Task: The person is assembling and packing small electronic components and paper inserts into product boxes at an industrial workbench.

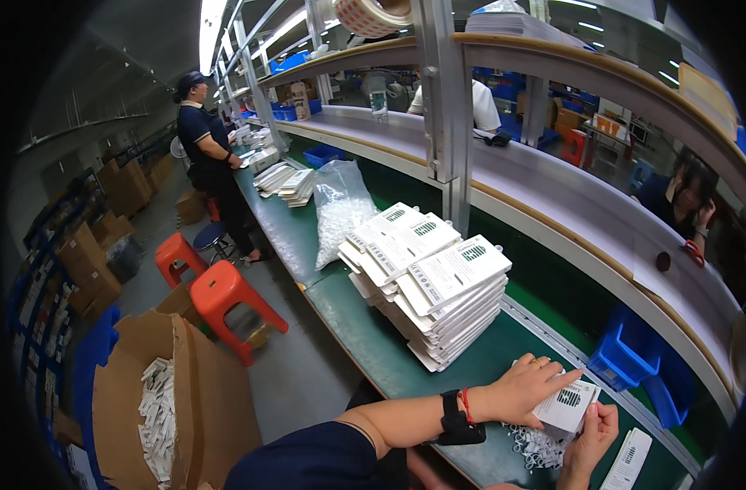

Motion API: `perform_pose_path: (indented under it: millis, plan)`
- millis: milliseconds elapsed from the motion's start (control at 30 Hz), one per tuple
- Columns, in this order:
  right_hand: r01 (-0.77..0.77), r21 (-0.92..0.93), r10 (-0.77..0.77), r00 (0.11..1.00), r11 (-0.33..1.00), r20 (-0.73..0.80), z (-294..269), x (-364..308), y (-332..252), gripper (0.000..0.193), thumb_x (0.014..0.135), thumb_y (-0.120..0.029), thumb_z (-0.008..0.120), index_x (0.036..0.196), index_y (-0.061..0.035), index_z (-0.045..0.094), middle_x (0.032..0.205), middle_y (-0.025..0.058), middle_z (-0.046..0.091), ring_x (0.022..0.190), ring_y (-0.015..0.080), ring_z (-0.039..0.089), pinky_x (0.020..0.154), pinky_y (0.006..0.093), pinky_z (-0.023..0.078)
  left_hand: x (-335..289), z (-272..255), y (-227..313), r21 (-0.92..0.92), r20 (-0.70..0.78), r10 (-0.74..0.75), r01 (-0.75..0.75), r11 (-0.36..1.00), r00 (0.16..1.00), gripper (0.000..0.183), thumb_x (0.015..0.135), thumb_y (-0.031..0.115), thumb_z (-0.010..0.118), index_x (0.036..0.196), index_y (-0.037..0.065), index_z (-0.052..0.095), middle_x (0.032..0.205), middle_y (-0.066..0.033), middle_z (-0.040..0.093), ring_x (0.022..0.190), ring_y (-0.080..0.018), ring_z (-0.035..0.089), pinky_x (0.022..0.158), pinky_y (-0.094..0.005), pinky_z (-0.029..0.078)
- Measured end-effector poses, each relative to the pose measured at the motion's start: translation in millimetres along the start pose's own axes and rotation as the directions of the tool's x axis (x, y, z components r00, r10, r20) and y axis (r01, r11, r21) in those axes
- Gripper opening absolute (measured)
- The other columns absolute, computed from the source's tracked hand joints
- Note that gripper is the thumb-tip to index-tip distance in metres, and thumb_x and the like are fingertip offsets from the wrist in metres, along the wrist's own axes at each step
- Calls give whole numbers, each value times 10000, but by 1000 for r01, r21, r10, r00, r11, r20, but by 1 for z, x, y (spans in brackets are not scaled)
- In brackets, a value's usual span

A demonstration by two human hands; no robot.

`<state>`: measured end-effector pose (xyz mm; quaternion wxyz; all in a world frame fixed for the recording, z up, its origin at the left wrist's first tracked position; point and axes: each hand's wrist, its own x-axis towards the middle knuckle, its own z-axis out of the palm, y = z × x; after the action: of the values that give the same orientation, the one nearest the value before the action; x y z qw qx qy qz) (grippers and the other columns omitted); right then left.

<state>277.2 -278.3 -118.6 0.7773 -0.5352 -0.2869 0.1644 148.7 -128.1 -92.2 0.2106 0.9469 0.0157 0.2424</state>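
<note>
A small white box with green print point(567, 406) is between my hands at the lower right, above the green bench top. My left hand point(527, 392) lies over its left and top edges with fingers bent onto it. My right hand point(594, 434) pinches its right edge between thumb and fingers. Beneath the box lies a loose heap of small white plastic pieces point(535, 447), partly hidden by it. Another narrow white box point(628, 461) rests to the right of my right hand. Beyond my left arm stands a tall stack of flat white cartons point(455, 306).
A clear bag of white pieces point(340, 212) stands behind the stack. Blue bins point(622, 351) sit along the rail at right. A cardboard box point(214, 408) of white packs and orange stools point(226, 298) stand on the floor at left. Co-workers point(201, 135) are further off.
</note>
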Motion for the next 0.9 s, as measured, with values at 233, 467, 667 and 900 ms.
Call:
perform_pose_path:
  millis: [233,467,667,900]
  plan:
    - [64,-210,-76,996,976,-52,8,-7,-9,57,884,-7,541,839,23,559,799,47,601,684,42,542,624,181,440,-1,3,7,73,-141,30,-20,997,990,974,508,294,785,1371,88,381,1006,-98,541,855,-254,529,759,-365,377]
    - [97,-338,-87,995,936,44,14,-6,-13,256,891,-47,532,1118,56,593,1043,108,633,951,135,568,864,265,434,6,1,2,132,-236,-25,58,990,971,922,482,317,762,1314,68,451,942,-87,555,785,-243,538,675,-350,401]
    - [23,-219,-9,998,975,66,6,0,-17,235,873,-45,583,1084,48,625,988,98,656,896,119,585,815,236,452,10,0,3,117,-220,-8,35,992,975,899,472,286,768,1298,77,478,956,-73,567,783,-228,542,698,-345,408]
    - [23,-170,-4,994,985,113,6,-4,-16,255,873,-52,591,1107,46,615,1012,109,649,907,111,576,805,226,448,5,-1,7,142,-223,-10,43,989,975,913,462,277,770,1302,74,476,958,-74,572,781,-228,544,698,-346,408]
